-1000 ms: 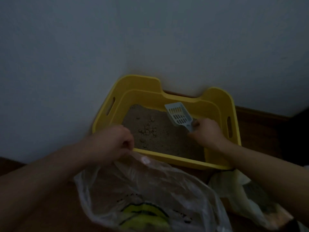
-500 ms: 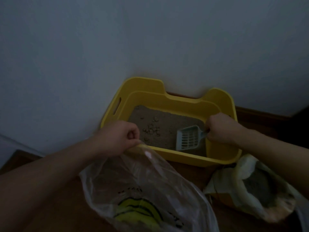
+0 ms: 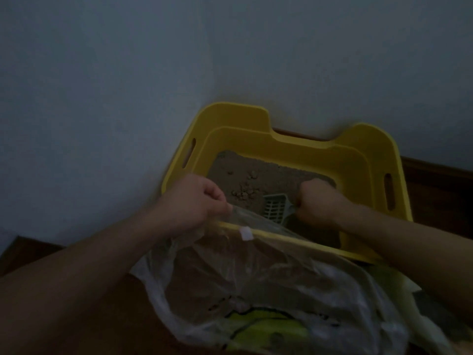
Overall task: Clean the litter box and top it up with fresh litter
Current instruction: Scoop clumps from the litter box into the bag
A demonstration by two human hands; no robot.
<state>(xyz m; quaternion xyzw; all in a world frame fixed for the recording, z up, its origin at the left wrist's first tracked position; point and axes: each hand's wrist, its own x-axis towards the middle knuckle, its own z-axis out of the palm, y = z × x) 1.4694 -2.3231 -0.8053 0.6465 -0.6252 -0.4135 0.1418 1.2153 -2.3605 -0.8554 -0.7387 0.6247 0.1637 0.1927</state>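
A yellow litter box (image 3: 279, 139) stands against the wall, with brown litter (image 3: 271, 175) and a cluster of small clumps (image 3: 244, 192) in it. My right hand (image 3: 318, 203) grips the handle of a grey slotted scoop (image 3: 276, 208), whose blade lies down in the litter near the box's front wall. My left hand (image 3: 194, 202) pinches the rim of a clear plastic bag (image 3: 256, 285) and holds it up over the front edge of the box. The bag hides part of the scoop's blade.
A second, pale bag (image 3: 425, 301) lies at the lower right, mostly hidden by my right forearm. The floor (image 3: 440, 198) is dark wood. The wall (image 3: 179, 73) runs close behind the box.
My right hand has swung the scoop from pointing up at the back of the box down into the litter near the front. The bag's rim has come up over the box's front edge.
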